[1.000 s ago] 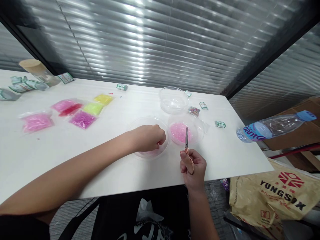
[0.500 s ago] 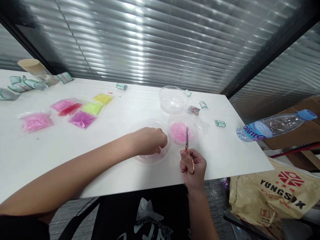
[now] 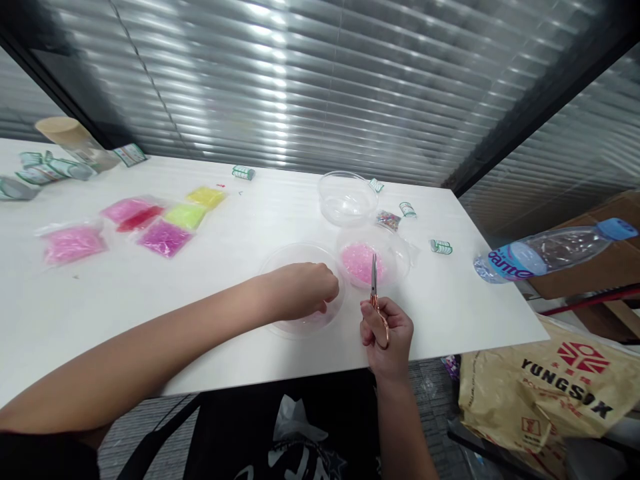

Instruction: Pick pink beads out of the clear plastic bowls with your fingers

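Note:
My left hand (image 3: 307, 291) is over a clear plastic bowl (image 3: 273, 257) near the table's front edge, its fingers curled down and closed. What they pinch, if anything, is hidden; some pale pink stuff shows in the bowl beneath. In my right hand (image 3: 390, 333) is a pair of scissors (image 3: 374, 280) with copper-coloured handles, blades shut and pointing away from me. Just beyond the blades stands a second clear bowl (image 3: 399, 263) with pink bits (image 3: 359, 262) in it. A third clear bowl (image 3: 347, 200) sits farther back.
Several bags of coloured bits lie at left, among them a purple bag (image 3: 165, 237) and a yellow bag (image 3: 206, 197). A wooden-lidded jar (image 3: 75, 140) stands back left. A water bottle (image 3: 550, 253) is at the right edge. Small green-white packets (image 3: 441, 247) are scattered about.
My left hand has shifted slightly down and to the right over the bowl, and the bowl under it sits a little nearer to me. The right hand and scissors have stayed put.

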{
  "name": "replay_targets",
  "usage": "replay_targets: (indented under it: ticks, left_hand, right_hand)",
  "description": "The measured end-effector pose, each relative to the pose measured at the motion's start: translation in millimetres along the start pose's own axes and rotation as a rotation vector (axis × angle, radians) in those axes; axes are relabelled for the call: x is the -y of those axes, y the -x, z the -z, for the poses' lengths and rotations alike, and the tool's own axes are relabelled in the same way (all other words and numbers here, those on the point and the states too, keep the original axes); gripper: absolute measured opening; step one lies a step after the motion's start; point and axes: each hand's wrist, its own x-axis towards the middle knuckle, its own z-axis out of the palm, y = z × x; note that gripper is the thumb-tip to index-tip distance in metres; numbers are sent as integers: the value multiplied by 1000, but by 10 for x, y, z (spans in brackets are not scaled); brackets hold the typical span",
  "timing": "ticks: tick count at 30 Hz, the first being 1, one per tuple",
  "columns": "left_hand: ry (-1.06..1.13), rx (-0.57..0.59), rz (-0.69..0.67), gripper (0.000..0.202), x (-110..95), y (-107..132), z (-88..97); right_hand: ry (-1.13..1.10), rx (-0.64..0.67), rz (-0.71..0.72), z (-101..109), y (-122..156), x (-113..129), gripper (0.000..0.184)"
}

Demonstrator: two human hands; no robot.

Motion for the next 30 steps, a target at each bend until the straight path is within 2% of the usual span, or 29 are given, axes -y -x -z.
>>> replay_targets:
  ticks: [12,16,19,25,30]
  left_hand:
    - [-153,-68,-43,15,-127,-29,-140]
    - [-168,-119,-26,13,-92,8,-31]
    - [-151,-176,-26,12,6,60,101]
    - [90,-311,-224,15,261,190,283]
    - [190,-384,-346,15,297,255,362]
  right_hand:
    - [7,15,14,13,0,-11,25]
    - [1,70,45,41,26,-17,24]
    - [19,161,67,89,56,-19,22]
    - [108,428,72,122,67,69,23]
    - [168,471,55,72,65,140,25]
